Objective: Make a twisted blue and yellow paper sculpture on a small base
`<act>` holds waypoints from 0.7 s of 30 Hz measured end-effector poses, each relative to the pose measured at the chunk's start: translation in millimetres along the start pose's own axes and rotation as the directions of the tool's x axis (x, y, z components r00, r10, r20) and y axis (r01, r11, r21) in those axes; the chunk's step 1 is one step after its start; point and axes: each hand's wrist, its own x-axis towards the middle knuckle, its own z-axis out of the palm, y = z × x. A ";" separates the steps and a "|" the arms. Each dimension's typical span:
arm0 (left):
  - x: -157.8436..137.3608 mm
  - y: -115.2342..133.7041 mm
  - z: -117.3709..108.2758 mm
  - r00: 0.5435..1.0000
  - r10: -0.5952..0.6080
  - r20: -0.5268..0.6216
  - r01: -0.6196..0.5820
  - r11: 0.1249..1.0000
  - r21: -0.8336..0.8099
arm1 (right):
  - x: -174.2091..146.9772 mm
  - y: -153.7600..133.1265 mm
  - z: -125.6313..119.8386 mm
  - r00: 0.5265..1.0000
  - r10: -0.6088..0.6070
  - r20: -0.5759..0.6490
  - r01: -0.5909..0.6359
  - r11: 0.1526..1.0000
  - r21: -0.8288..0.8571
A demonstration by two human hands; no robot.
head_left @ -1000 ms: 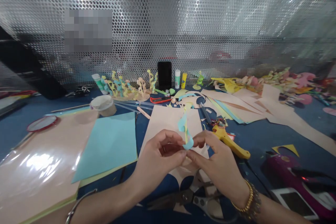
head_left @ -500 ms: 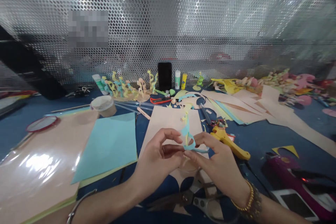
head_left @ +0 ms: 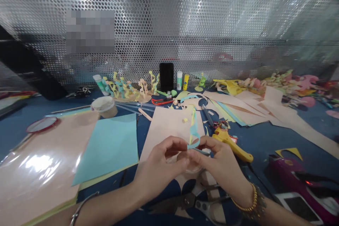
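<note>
A curled paper strip piece (head_left: pixel 195 130), light blue with a yellow upright part, stands up between my two hands above a sheet of pale paper. My left hand (head_left: pixel 160 166) pinches at its lower blue end, thumb and forefinger close together. From the other side my right hand (head_left: pixel 218 160) grips the blue base with thumb and fingers. Partly hidden beneath the fingers is a pale round thing (head_left: pixel 192 176). Open scissors (head_left: pixel 189 200) lie just below the hands.
Left are a light blue sheet (head_left: pixel 108 148), a glossy plastic-covered stack (head_left: pixel 50 162) and a round tub (head_left: pixel 104 106). Right are a yellow tool (head_left: pixel 234 145) with a cord and a purple device (head_left: pixel 288 176). Behind stand curled paper figures (head_left: pixel 122 86), a phone (head_left: pixel 166 77) and glue sticks (head_left: pixel 179 80).
The paper piece has turned and shifted slightly right, its yellow part now straighter. My left fingers have closed in lower at its base.
</note>
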 end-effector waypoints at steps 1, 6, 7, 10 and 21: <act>0.1 0.2 0.4 1.000 0.000 -0.006 0.000 1.000 0.021 | -0.1 0.1 0.6 1.000 0.004 -0.003 -0.004 1.000 -0.003; 1.0 1.6 2.4 0.999 0.008 -0.054 -0.001 0.994 0.113 | -0.7 1.7 2.6 1.000 0.022 -0.016 -0.022 1.000 -0.014; 1.2 1.5 2.8 0.999 0.005 -0.054 0.001 0.994 0.107 | -0.9 2.1 2.8 1.000 0.018 -0.018 -0.019 1.000 -0.012; 1.8 0.2 3.6 0.999 -0.003 -0.051 0.005 0.999 0.049 | -1.1 2.7 2.7 1.000 0.003 -0.019 -0.003 1.000 -0.006; 2.0 -7.9 0.6 0.999 -0.022 -0.043 0.018 0.995 -0.100 | -0.5 0.1 -0.2 1.000 -0.020 -0.019 0.019 0.999 -0.035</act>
